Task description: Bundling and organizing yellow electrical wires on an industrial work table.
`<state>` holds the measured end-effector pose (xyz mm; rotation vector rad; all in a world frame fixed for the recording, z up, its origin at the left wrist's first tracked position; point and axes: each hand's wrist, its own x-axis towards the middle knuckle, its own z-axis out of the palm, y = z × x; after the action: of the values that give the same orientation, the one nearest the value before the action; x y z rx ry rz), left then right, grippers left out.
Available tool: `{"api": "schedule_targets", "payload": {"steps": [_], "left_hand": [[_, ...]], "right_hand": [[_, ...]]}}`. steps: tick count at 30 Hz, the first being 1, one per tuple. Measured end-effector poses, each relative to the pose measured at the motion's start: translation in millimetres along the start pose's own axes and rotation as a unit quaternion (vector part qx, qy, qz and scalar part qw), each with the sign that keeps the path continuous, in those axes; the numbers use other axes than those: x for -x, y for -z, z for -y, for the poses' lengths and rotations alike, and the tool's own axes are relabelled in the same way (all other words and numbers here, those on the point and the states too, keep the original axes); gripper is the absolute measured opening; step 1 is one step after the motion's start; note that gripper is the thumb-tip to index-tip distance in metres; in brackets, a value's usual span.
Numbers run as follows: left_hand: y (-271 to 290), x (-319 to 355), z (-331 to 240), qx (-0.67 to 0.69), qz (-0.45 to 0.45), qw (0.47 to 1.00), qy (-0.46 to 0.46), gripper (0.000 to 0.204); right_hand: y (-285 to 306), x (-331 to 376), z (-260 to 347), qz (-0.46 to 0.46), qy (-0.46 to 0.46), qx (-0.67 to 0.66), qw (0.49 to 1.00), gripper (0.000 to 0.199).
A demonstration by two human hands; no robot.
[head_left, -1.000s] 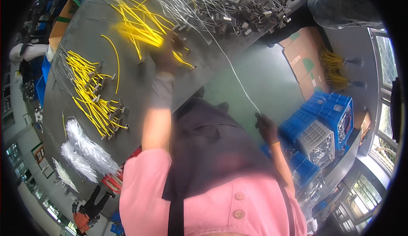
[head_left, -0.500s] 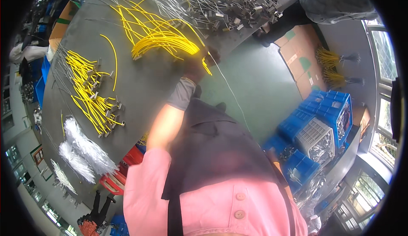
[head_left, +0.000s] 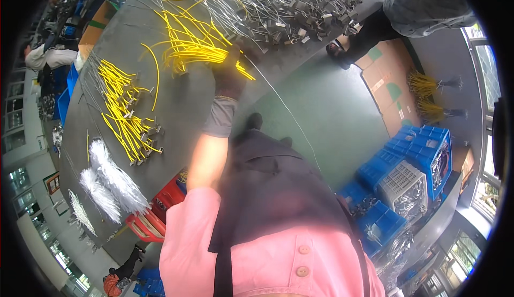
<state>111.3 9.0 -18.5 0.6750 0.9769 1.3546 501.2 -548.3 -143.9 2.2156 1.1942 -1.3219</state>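
Observation:
My left hand (head_left: 229,76), in a dark glove with a grey cuff, is closed round a bundle of yellow tubes (head_left: 198,52) at the table's edge. The tubes fan out to the left of the hand, and their short cut-looking ends poke out on its right. A thin white wire (head_left: 289,107) runs from near this hand down past the table edge and disappears beside my apron. My right hand does not show. Left of the bundle, a single yellow tube (head_left: 155,77) lies curved on the grey table (head_left: 184,104).
Yellow-sleeved cables (head_left: 120,109) with metal connectors and white strand bundles (head_left: 115,174) lie on the left. More connectors (head_left: 300,21) are heaped at the far side. A person's leg (head_left: 369,32) stands beyond. Blue crates (head_left: 417,147) and a red stool (head_left: 147,226) flank me.
My left hand has shifted slightly up and left with the yellow bundle, which now looks flatter and less arched. The whole view has moved a little.

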Motion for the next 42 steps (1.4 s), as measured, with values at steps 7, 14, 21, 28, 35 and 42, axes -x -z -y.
{"api": "schedule_targets", "payload": {"steps": [7,14,21,28,35,42], "left_hand": [[41.8,17.0,39.1,-0.095,0.054,0.993,0.036,0.023],[-33.0,103.9,54.5,-0.068,0.145,0.940,0.300,0.026],[-41.6,76.5,14.5,-0.006,0.127,0.970,0.207,0.025],[10.2,18.9,-47.7,-0.102,0.073,0.990,0.060,0.029],[86.9,-61.0,-57.5,-0.196,0.100,0.975,-0.031,0.020],[110.5,-56.2,-12.6,-0.353,0.140,0.919,-0.102,0.021]], "right_hand": [[27.2,-20.3,45.6,0.008,0.098,0.035,0.995,0.034],[85.2,-61.4,164.9,-0.145,0.281,-0.093,0.944,0.037],[192.5,-44.5,371.6,-0.062,0.252,-0.352,0.899,0.022],[171.0,-32.9,361.0,-0.054,0.235,-0.260,0.935,0.029],[145.5,-71.2,375.6,-0.021,0.226,-0.204,0.952,0.032],[237.6,-71.9,579.6,0.001,0.293,-0.325,0.899,0.043]]}}
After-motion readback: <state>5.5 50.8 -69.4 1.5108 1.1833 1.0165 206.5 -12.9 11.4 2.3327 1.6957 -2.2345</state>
